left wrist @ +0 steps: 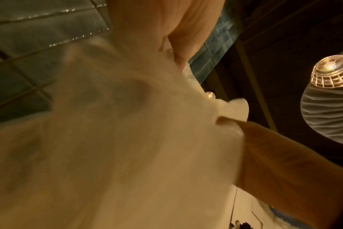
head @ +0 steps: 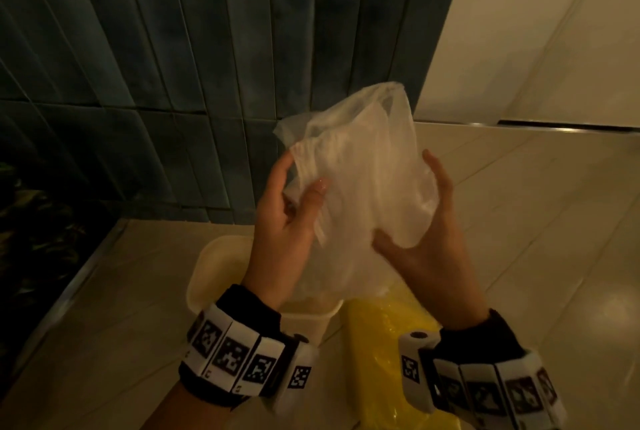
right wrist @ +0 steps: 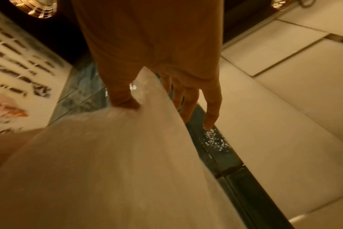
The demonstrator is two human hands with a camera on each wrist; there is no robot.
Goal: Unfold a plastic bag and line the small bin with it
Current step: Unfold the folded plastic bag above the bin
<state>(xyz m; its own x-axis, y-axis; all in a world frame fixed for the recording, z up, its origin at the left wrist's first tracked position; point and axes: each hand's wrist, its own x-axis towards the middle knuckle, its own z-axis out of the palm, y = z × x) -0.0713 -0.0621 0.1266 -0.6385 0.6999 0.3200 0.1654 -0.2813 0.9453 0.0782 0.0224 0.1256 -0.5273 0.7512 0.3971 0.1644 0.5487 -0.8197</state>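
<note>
I hold a crumpled, translucent white plastic bag (head: 360, 180) in the air with both hands. My left hand (head: 303, 171) pinches the bag's bunched left edge between thumb and fingers. At the lower right side, my right hand (head: 408, 201) grips it with the thumb in front and the fingers behind. The small cream bin (head: 214, 267) stands on the floor straight below, partly hidden by my left wrist and the bag. The bag (left wrist: 127, 139) fills the left wrist view. In the right wrist view my thumb (right wrist: 125, 100) presses into the bag (right wrist: 117, 162).
A yellow plastic pack (head: 381, 343) lies on the floor just right of the bin. A dark blue-green tiled wall (head: 207, 48) rises behind. Cream floor tiles (head: 536, 221) spread to the right, with a metal strip (head: 554, 124) at the far wall. A dark patterned surface (head: 34, 221) borders the left.
</note>
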